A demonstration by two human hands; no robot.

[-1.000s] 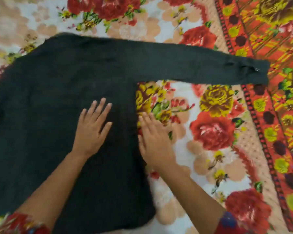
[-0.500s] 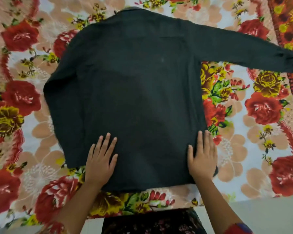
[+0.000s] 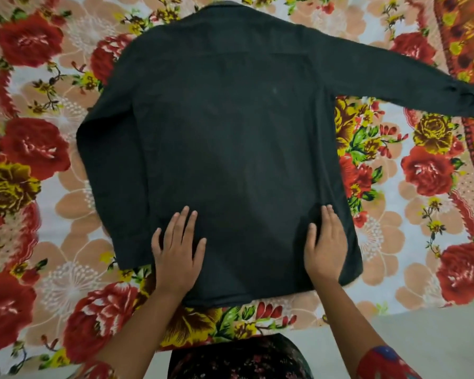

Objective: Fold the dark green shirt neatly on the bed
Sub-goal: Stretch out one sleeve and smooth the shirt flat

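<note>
The dark green shirt (image 3: 230, 138) lies flat, back side up, on the floral bed sheet (image 3: 39, 242), collar at the far end. Its right sleeve stretches out to the right edge of the view; its left sleeve runs down along the body's left side. My left hand (image 3: 177, 250) presses flat on the lower left part of the shirt near the hem, fingers straight and spread. My right hand (image 3: 324, 247) lies flat on the lower right part, fingers together, close to the shirt's right side seam.
The bed's near edge runs across the bottom, with pale floor (image 3: 422, 337) beyond it at the lower right. A second orange-red patterned cloth (image 3: 471, 28) covers the bed's far right.
The view swung left and back so the whole shirt shows. Both hands slid from the shirt's middle and right edge down to its lower part near the hem, and stayed flat.
</note>
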